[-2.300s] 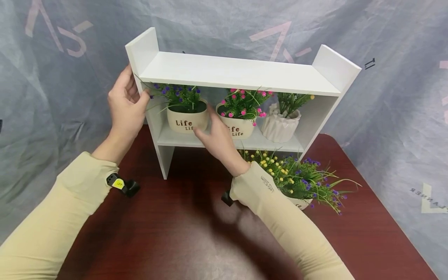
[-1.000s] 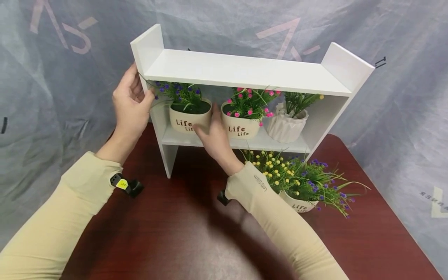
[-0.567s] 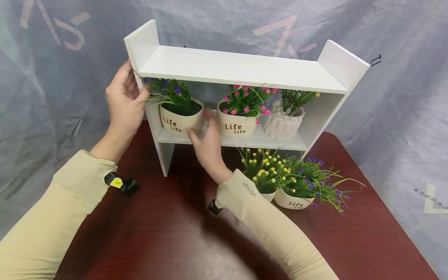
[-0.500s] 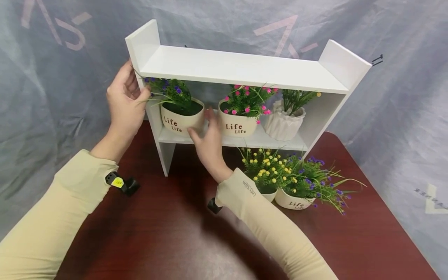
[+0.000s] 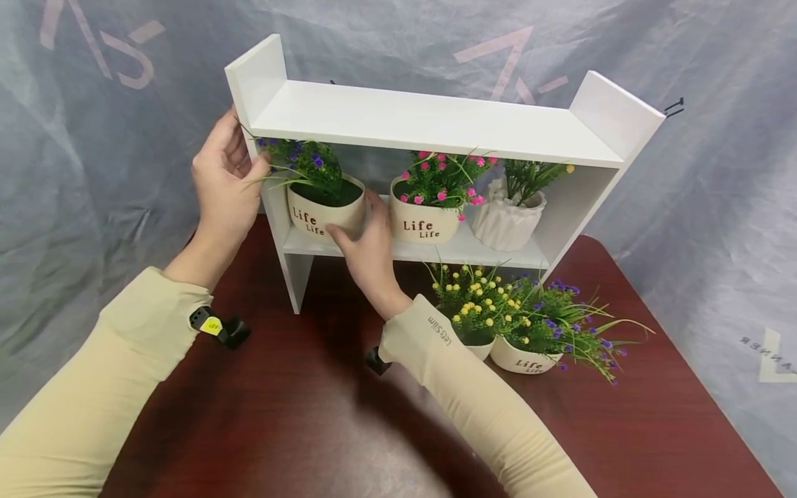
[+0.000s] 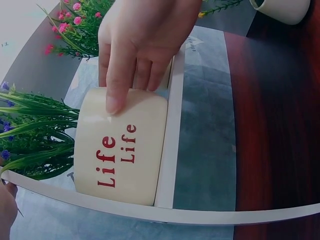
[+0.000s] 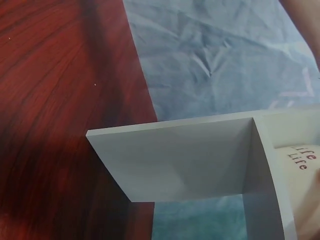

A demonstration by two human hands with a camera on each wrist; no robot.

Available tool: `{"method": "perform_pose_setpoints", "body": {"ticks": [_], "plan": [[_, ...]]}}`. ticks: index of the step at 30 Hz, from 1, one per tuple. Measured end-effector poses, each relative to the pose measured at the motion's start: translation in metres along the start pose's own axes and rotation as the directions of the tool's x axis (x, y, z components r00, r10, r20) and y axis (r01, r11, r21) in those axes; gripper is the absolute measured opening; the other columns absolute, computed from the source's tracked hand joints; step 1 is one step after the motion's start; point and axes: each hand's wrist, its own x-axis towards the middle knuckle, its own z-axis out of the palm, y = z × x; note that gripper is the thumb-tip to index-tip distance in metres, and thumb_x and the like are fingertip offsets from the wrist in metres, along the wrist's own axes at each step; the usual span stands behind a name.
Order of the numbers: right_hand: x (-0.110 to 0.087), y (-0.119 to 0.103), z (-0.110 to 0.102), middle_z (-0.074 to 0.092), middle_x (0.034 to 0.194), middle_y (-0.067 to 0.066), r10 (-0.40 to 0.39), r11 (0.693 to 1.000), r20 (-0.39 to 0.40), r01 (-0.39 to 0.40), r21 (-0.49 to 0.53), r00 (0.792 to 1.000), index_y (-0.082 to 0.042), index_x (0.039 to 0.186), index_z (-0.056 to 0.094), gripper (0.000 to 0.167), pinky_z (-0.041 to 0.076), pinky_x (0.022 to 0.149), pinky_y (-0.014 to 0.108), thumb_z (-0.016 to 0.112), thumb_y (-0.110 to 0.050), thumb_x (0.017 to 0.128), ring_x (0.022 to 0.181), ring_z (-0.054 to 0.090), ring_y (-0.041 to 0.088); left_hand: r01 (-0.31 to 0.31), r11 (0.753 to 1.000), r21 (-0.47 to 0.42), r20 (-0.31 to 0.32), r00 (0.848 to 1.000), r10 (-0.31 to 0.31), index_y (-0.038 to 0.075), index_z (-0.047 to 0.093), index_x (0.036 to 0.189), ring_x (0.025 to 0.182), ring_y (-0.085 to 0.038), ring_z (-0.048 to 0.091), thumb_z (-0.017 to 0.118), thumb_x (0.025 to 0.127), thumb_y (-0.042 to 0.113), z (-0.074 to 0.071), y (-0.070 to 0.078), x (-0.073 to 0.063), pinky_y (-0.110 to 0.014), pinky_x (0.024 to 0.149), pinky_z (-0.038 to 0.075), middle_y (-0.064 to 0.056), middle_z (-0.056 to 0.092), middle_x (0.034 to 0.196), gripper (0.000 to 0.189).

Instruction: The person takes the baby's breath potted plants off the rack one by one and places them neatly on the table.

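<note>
On the lower board of the white shelf (image 5: 429, 121), at its left end, sits a cream flower pot (image 5: 320, 216) with purple flowers and red "Life" lettering. My right hand (image 5: 371, 256) grips its right side, thumb on the front face and fingers around the side; in the left wrist view the thumb of the right hand (image 6: 145, 40) presses near the pot's (image 6: 135, 165) edge. My left hand (image 5: 221, 173) holds the shelf's left side panel, thumb at the front edge, the other fingers partly hidden behind it. The right wrist view catches the pot (image 7: 297, 185) at its edge.
Beside the held pot stand a similar pot with pink flowers (image 5: 426, 221) and a white ribbed vase (image 5: 507, 221). On the dark red table (image 5: 280, 415), right front, are pots with yellow flowers (image 5: 476, 297) and purple flowers (image 5: 526, 360). A grey cloth (image 5: 398, 41) hangs behind.
The purple-flower pot has turned so its lettering faces further left, and has shifted slightly left. My right hand moved left with it. The left hand keeps its place on the panel.
</note>
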Motion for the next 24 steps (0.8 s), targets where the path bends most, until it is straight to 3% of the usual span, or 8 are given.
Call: {"method": "perform_pose_setpoints", "body": {"ticks": [6,10,16,24], "plan": [[0.0020,-0.0012,0.0014,0.036,0.150,0.013,0.048,0.998,0.033,-0.049,0.047,0.998,-0.004,0.150,0.023,0.088,0.040,0.110,0.037,0.077,-0.021,0.083,0.135,0.044,0.024,0.010,1.000,0.000,-0.006,1.000,-0.010,0.009,0.049,0.141,0.128,-0.017,0.055,0.050,0.086,-0.014,-0.0004,-0.0019,0.0005,-0.018,0.088,0.050,-0.010,0.055,0.141,0.060],[0.0042,-0.0022,0.0015,0.034,0.150,0.016,0.067,0.998,0.035,-0.066,-0.017,0.997,-0.001,0.153,0.020,0.095,0.039,0.111,0.038,0.078,-0.026,0.082,0.135,0.043,0.026,0.002,1.000,-0.001,-0.003,1.000,-0.002,0.010,0.049,0.141,0.129,-0.017,0.054,0.050,0.086,-0.014,-0.0005,-0.0019,0.0007,-0.019,0.088,0.049,-0.010,0.056,0.141,0.060],[0.0057,-0.0043,0.0004,0.033,0.146,0.018,0.073,0.991,0.049,-0.067,-0.113,0.996,-0.002,0.152,0.025,0.093,0.039,0.111,0.038,0.079,-0.030,0.081,0.133,0.040,0.028,-0.020,1.000,0.018,-0.001,1.000,0.020,0.011,0.050,0.141,0.128,-0.016,0.055,0.050,0.086,-0.014,-0.0008,-0.0015,-0.0010,-0.019,0.086,0.049,-0.008,0.057,0.139,0.060],[0.0061,-0.0045,-0.0007,0.044,0.143,0.014,0.098,0.994,0.074,-0.094,-0.049,0.992,-0.005,0.149,0.027,0.089,0.044,0.105,0.038,0.079,-0.027,0.081,0.128,0.051,0.025,0.009,0.999,0.050,-0.008,1.000,-0.008,0.011,0.049,0.141,0.126,-0.015,0.057,0.051,0.086,-0.013,-0.0004,-0.0007,-0.0008,-0.018,0.085,0.051,-0.008,0.057,0.140,0.060]]}}
